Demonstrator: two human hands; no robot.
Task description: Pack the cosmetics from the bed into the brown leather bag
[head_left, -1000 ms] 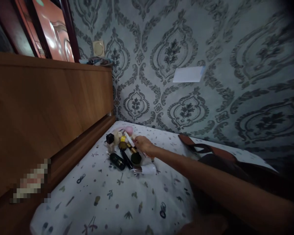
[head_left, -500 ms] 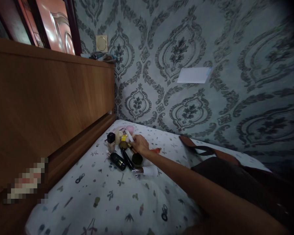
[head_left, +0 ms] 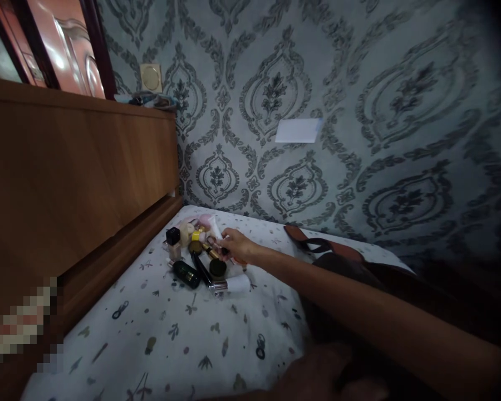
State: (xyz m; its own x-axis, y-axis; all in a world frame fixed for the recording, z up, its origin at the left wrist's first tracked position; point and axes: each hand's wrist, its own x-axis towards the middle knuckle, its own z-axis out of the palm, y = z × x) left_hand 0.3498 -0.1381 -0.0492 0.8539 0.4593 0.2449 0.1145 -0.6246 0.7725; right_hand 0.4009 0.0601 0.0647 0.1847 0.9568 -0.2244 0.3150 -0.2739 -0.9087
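Observation:
My right hand [head_left: 234, 245] reaches from the right over a pile of cosmetics, its fingers closed around a small white tube [head_left: 215, 229] that leans upright. Below it are a round dark jar [head_left: 217, 268], a long black tube [head_left: 202, 268] and a white bottle with a silver cap [head_left: 232, 284]. A dark bottle [head_left: 186, 274] and a beige bottle with a black cap [head_left: 173, 243] lie and stand at the left of the pile. My left hand [head_left: 321, 370] is low at the bottom edge, dim and blurred; its fingers are hard to make out.
The items rest on a white patterned sheet [head_left: 150, 317]. A wooden headboard [head_left: 87, 172] runs along the left. Patterned wallpaper rises behind, with a white card [head_left: 298, 130] on it. A brown and dark strap [head_left: 300, 236] lies at the right.
The view has shifted right. My right hand has drawn slightly back from the pile with the white tube, which now stands more upright. My left hand shows more at the bottom.

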